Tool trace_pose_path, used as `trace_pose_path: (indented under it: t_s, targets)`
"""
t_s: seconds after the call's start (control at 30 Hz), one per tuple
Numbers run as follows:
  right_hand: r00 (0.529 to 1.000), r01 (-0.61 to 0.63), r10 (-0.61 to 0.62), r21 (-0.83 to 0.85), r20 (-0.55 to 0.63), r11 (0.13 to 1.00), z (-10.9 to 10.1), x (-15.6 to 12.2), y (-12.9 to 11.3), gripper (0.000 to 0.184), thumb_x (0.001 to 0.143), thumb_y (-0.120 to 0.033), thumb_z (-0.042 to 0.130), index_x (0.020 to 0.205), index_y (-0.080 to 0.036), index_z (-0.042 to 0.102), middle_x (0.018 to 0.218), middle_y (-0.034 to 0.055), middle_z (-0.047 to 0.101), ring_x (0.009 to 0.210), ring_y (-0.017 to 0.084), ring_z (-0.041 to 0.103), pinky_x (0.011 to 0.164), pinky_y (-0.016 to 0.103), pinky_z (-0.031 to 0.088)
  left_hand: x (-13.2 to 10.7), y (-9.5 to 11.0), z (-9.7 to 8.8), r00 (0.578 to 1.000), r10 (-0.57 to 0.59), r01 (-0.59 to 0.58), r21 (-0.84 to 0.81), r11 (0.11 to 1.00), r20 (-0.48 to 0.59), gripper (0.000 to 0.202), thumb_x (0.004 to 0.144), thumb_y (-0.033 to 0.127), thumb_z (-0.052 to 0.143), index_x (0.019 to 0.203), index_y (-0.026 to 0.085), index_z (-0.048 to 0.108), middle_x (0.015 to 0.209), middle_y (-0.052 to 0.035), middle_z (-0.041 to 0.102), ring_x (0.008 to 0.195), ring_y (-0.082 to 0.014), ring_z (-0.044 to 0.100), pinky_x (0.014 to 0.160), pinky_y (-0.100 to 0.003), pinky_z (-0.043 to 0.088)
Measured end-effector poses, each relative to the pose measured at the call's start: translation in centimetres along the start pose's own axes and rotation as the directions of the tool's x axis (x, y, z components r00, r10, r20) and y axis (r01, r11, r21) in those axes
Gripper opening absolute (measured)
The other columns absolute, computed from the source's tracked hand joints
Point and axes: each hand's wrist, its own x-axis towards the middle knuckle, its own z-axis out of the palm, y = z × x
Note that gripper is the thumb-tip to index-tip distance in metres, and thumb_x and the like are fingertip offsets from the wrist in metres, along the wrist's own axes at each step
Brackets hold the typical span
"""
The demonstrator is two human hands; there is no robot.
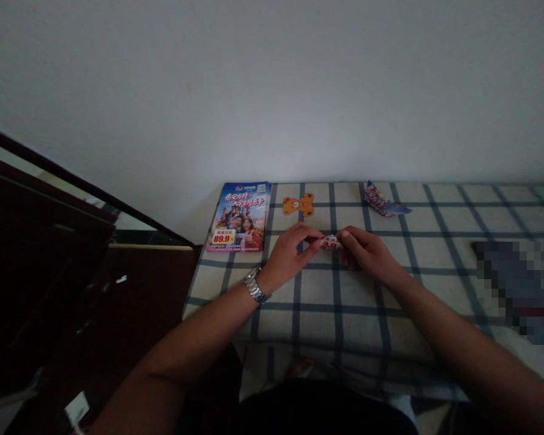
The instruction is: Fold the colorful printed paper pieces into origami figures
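Note:
Both my hands meet over the checked tablecloth (326,302) and pinch a small folded piece of printed paper (330,243) between them. My left hand (290,251), with a metal watch on its wrist, holds the paper's left end with thumb and fingers. Its right end is gripped by my right hand (367,251). The paper is white and red with printed digits, and most of it is hidden by my fingers.
A colourful flyer (239,216) lies at the table's far left corner. An orange bear-shaped cutout (298,204) lies behind my hands, and a folded paper figure (383,201) lies to its right. A blurred patch sits at the right. The wall runs behind; dark furniture stands at left.

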Motion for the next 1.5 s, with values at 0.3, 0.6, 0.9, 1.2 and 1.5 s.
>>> trace_pose_path:
  t_s: [0.3, 0.6, 0.9, 1.2, 1.5]
  targets:
    - [0.953, 0.284, -0.301, -0.275, -0.021, 0.919, 0.21, 0.05, -0.10, 0.024, 0.102, -0.047, 0.064, 0.102, -0.024, 0.068, 0.095, 0.0066, 0.070, 0.085, 0.021, 0.068, 0.072, 0.034, 0.055, -0.05, 0.21, -0.07, 0.996, -0.055, 0.060, -0.063, 0.996, 0.067, 0.014, 0.103, 0.031, 0.064, 0.097, 0.020, 0.070, 0.090, -0.0024, 0.068, 0.085, -0.0156, 0.064, 0.078, -0.029, 0.051]
    - [0.968, 0.246, -0.248, -0.275, 0.027, 0.929, 0.37, -0.12, -0.73, 0.031, 0.105, -0.050, 0.057, 0.093, -0.024, 0.068, 0.086, 0.0049, 0.075, 0.078, 0.021, 0.070, 0.073, 0.033, 0.053, -0.22, 0.29, 0.29, 0.991, -0.047, 0.058, -0.084, 0.995, 0.122, 0.021, 0.104, 0.037, 0.061, 0.095, 0.019, 0.068, 0.089, -0.0031, 0.067, 0.081, -0.0152, 0.062, 0.076, -0.029, 0.050]
    - [0.976, 0.215, -0.215, -0.206, 0.025, 0.954, 0.26, -0.19, -0.54, 0.034, 0.104, -0.055, 0.057, 0.092, -0.024, 0.066, 0.084, 0.0058, 0.074, 0.077, 0.022, 0.068, 0.074, 0.034, 0.053, -0.19, 0.22, 0.43, 0.990, -0.045, 0.055, -0.075, 0.996, 0.132, 0.023, 0.106, 0.039, 0.060, 0.097, 0.020, 0.069, 0.091, -0.0036, 0.070, 0.084, -0.0163, 0.065, 0.077, -0.030, 0.051]
    - [0.971, 0.239, -0.229, -0.231, 0.068, 0.943, 0.42, -0.12, -0.59, 0.033, 0.105, -0.051, 0.055, 0.091, -0.023, 0.066, 0.081, 0.0036, 0.071, 0.073, 0.019, 0.064, 0.071, 0.031, 0.050, -0.21, 0.19, 0.32, 0.989, -0.042, 0.055, -0.083, 0.995, 0.145, 0.017, 0.104, 0.033, 0.063, 0.095, 0.020, 0.068, 0.089, -0.0018, 0.068, 0.082, -0.0147, 0.064, 0.077, -0.028, 0.049]
    - [0.960, 0.279, -0.263, -0.299, 0.091, 0.912, 0.16, -0.12, -0.33, 0.034, 0.107, -0.050, 0.053, 0.088, -0.025, 0.066, 0.083, 0.0046, 0.072, 0.076, 0.021, 0.066, 0.073, 0.033, 0.051, -0.13, 0.08, 0.26, 0.981, -0.029, 0.038, -0.044, 0.998, 0.192, 0.022, 0.106, 0.037, 0.059, 0.093, 0.020, 0.067, 0.087, -0.0014, 0.067, 0.082, -0.0150, 0.063, 0.077, -0.028, 0.047]
